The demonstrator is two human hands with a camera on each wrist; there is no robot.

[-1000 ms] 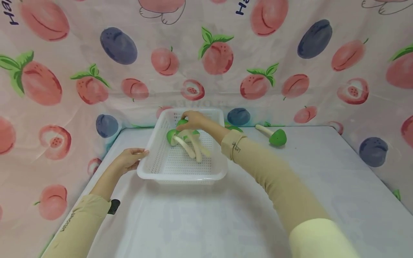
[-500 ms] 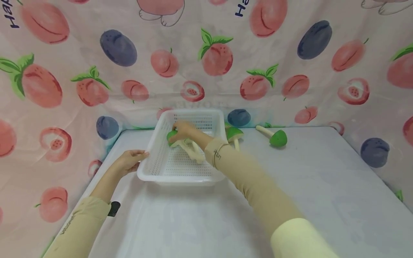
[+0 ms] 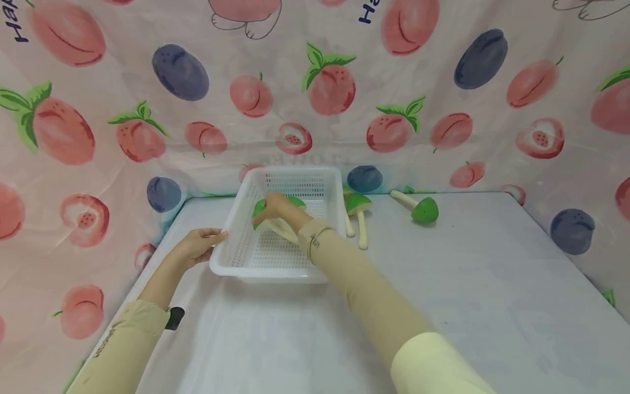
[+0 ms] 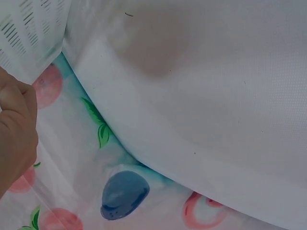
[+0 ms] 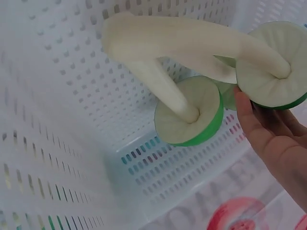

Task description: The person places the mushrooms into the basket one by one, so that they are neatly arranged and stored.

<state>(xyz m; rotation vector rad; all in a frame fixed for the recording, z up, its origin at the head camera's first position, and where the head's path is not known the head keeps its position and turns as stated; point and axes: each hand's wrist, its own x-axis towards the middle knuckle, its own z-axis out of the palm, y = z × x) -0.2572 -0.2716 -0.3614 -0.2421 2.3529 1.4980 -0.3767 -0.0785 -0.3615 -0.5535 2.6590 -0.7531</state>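
Note:
A white perforated plastic basket (image 3: 268,271) stands on the table, and several toy mushrooms with green caps and pale stems lie in it. My left hand (image 3: 199,245) pinches the basket's left rim, thumb on top. Inside the basket, my right hand (image 3: 281,210) holds the leftmost mushroom (image 5: 271,62) by its cap, fingers along the cap's edge. Another mushroom (image 5: 194,112) lies beside it with its cap on its side. My right hand and forearm hide part of the stems in the head view.
Against the basket's right side lie two mushrooms, one with its cap (image 3: 358,204) showing plainly. Farther right is a single mushroom (image 3: 425,210). A fruit-print cloth (image 3: 315,131) hangs behind the white table (image 3: 467,284).
My right hand has moved from the back of the basket down and left to the leftmost mushroom's cap. The mushrooms right of the basket came into view. My left hand stays put.

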